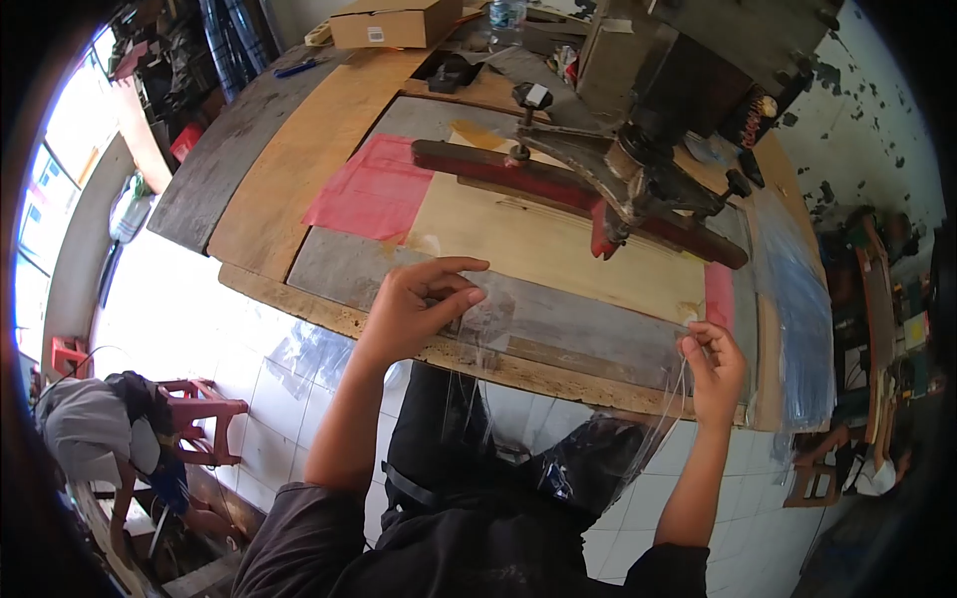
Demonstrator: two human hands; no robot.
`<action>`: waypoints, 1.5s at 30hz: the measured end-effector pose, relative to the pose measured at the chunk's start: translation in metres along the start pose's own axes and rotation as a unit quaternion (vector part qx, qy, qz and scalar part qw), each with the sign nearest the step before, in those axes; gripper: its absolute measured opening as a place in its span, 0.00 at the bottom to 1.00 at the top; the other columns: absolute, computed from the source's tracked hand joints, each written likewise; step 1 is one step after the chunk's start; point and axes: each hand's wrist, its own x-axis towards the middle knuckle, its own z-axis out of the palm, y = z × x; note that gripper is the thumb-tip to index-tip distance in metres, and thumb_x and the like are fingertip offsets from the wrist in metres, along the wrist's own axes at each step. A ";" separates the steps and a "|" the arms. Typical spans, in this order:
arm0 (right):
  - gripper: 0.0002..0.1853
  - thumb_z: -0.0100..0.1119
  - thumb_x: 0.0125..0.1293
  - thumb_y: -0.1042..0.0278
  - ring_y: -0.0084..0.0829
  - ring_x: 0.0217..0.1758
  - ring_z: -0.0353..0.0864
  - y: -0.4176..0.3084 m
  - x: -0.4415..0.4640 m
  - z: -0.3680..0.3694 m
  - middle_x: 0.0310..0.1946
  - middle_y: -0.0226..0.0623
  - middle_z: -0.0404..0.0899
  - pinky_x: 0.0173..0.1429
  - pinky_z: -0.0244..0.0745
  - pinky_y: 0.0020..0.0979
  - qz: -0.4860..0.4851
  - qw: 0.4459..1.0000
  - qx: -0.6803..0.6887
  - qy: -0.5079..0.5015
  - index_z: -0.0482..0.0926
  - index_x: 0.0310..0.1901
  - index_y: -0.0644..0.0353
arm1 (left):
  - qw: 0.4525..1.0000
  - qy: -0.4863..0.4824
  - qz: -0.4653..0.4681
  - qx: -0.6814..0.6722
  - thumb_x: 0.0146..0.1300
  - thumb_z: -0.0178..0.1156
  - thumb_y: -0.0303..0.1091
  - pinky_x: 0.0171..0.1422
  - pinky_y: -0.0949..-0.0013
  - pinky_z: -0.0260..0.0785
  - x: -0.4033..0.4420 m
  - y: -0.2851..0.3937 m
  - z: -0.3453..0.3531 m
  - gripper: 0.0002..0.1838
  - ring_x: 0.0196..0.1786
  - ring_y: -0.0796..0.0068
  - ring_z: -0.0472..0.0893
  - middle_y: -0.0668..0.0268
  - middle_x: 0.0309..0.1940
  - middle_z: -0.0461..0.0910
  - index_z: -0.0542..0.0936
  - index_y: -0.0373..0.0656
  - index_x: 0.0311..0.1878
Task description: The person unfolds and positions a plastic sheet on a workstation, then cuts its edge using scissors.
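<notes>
Holding a clear sheet (568, 404) like this looks fiddly. It's on the near side of the bar (553, 189), well apart from it, draped at the table's front edge and hanging toward the lap. I'd call it light, floppy and probably slick, so it'd crease or cling to itself way before it felt heavy. Best grip imo is a thumb-and-finger pinch at each upper corner, lightly stretched so it doesn't sag.

Direction-wise, the upper edge goes left to right, roughly along the bar, and the sides drop away from it. Can't say which way the long axis goes, since the bottom gets lost against dark clothing.

Right hand (713, 367), near side of the bar's right end: thumb and index closed in a pinch on the sheet's edge. Left hand (414, 304), near side of the bar's left end: thumb and index tips apart, other fingers curled. Sheet's right by it, but I can't tell if those fingers have it.

Further out, a pale panel (538, 239) lies under the bar, with a pink patch (374, 189) by its left end. More bluish film (797, 329) sits past the right end, and a box (394, 24) is beyond the left end, far side.
</notes>
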 end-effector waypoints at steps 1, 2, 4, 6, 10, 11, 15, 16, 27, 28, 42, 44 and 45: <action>0.12 0.69 0.69 0.70 0.22 0.39 0.80 0.003 -0.002 0.002 0.36 0.32 0.83 0.47 0.75 0.24 0.004 1.000 0.015 0.018 0.82 0.49 0.68 | 1.000 -0.005 -0.001 0.000 0.67 0.69 0.29 0.37 0.77 0.71 0.000 0.000 0.000 0.17 0.30 0.88 0.77 0.68 0.30 0.87 0.84 0.38 0.58; 0.12 0.69 0.69 0.70 0.22 0.39 0.80 0.005 -0.003 0.006 0.36 0.32 0.83 0.47 0.75 0.24 0.002 1.000 0.015 0.014 0.82 0.49 0.68 | 1.000 -0.011 0.000 0.001 0.67 0.69 0.29 0.37 0.76 0.71 0.000 -0.001 0.000 0.17 0.30 0.87 0.78 0.67 0.29 0.87 0.84 0.38 0.58; 0.13 0.68 0.70 0.69 0.23 0.38 0.81 0.008 -0.006 0.014 0.37 0.33 0.83 0.46 0.76 0.25 0.028 0.996 0.069 0.038 0.82 0.51 0.67 | 1.000 -0.007 0.000 0.000 0.67 0.70 0.29 0.37 0.76 0.71 0.000 -0.002 0.001 0.17 0.30 0.87 0.78 0.66 0.29 0.88 0.84 0.38 0.58; 0.14 0.68 0.70 0.69 0.23 0.37 0.81 0.007 -0.009 0.016 0.37 0.33 0.82 0.46 0.76 0.26 0.028 0.997 0.062 0.042 0.81 0.52 0.67 | 1.000 -0.006 -0.001 -0.001 0.66 0.70 0.29 0.38 0.75 0.72 0.001 -0.002 0.000 0.17 0.30 0.87 0.79 0.65 0.29 0.88 0.84 0.39 0.57; 0.13 0.66 0.71 0.70 0.24 0.37 0.81 0.010 -0.010 0.017 0.37 0.34 0.83 0.45 0.77 0.27 0.018 0.995 0.082 0.052 0.81 0.53 0.68 | 1.000 -0.006 -0.003 0.019 0.66 0.70 0.29 0.38 0.76 0.72 0.000 0.001 0.001 0.17 0.32 0.87 0.80 0.64 0.31 0.89 0.85 0.39 0.57; 0.13 0.66 0.71 0.70 0.24 0.37 0.81 0.010 -0.011 0.017 0.37 0.34 0.83 0.45 0.77 0.27 0.022 0.995 0.081 0.056 0.81 0.53 0.68 | 1.000 -0.004 -0.005 0.029 0.66 0.69 0.28 0.38 0.76 0.72 0.000 0.002 0.001 0.16 0.32 0.87 0.80 0.65 0.31 0.89 0.85 0.39 0.57; 0.12 0.66 0.71 0.74 0.25 0.38 0.82 0.014 -0.011 0.015 0.38 0.36 0.83 0.44 0.79 0.27 0.015 0.991 0.122 0.061 0.81 0.52 0.69 | 1.000 -0.002 -0.027 -0.006 0.66 0.69 0.28 0.37 0.78 0.71 0.001 0.000 0.005 0.16 0.32 0.88 0.80 0.67 0.31 0.89 0.84 0.38 0.57; 0.12 0.66 0.71 0.74 0.25 0.38 0.82 0.016 -0.011 0.015 0.39 0.37 0.83 0.45 0.79 0.27 0.013 0.990 0.133 0.054 0.81 0.52 0.69 | 0.999 -0.002 -0.031 -0.009 0.66 0.69 0.27 0.37 0.79 0.70 0.001 0.001 0.004 0.16 0.32 0.89 0.80 0.67 0.31 0.88 0.84 0.38 0.57; 0.12 0.66 0.71 0.73 0.25 0.36 0.83 0.010 -0.011 0.018 0.38 0.38 0.85 0.45 0.79 0.26 0.009 0.992 0.116 0.057 0.81 0.52 0.70 | 1.000 -0.003 -0.001 0.019 0.67 0.69 0.28 0.37 0.78 0.71 0.000 0.003 0.002 0.15 0.32 0.88 0.80 0.68 0.30 0.87 0.83 0.37 0.56; 0.12 0.66 0.71 0.73 0.25 0.36 0.83 0.010 -0.012 0.018 0.38 0.38 0.85 0.45 0.78 0.26 0.014 0.992 0.108 0.061 0.81 0.51 0.70 | 1.000 -0.016 -0.004 0.015 0.67 0.68 0.28 0.38 0.80 0.70 0.000 0.004 0.001 0.15 0.33 0.89 0.80 0.69 0.31 0.87 0.83 0.36 0.56; 0.11 0.66 0.71 0.71 0.25 0.36 0.83 0.008 -0.011 0.019 0.37 0.37 0.85 0.45 0.78 0.26 0.005 0.994 0.077 0.077 0.81 0.51 0.68 | 0.995 -0.072 0.053 0.042 0.74 0.59 0.34 0.53 0.70 0.74 0.000 0.013 0.019 0.15 0.44 0.78 0.83 0.62 0.40 0.89 0.82 0.32 0.53; 0.11 0.65 0.72 0.71 0.25 0.36 0.83 0.009 -0.010 0.019 0.37 0.37 0.85 0.45 0.79 0.26 0.001 0.994 0.072 0.079 0.81 0.51 0.68 | 0.995 -0.052 -0.002 -0.089 0.75 0.56 0.33 0.57 0.69 0.73 -0.003 0.018 0.023 0.14 0.47 0.76 0.83 0.60 0.42 0.89 0.81 0.29 0.52; 0.11 0.65 0.72 0.71 0.25 0.36 0.83 0.008 -0.010 0.019 0.37 0.37 0.85 0.45 0.79 0.26 0.001 0.994 0.073 0.078 0.81 0.51 0.68 | 0.995 -0.051 -0.002 -0.089 0.75 0.56 0.33 0.57 0.69 0.73 -0.003 0.015 0.023 0.14 0.47 0.76 0.83 0.60 0.42 0.89 0.81 0.29 0.52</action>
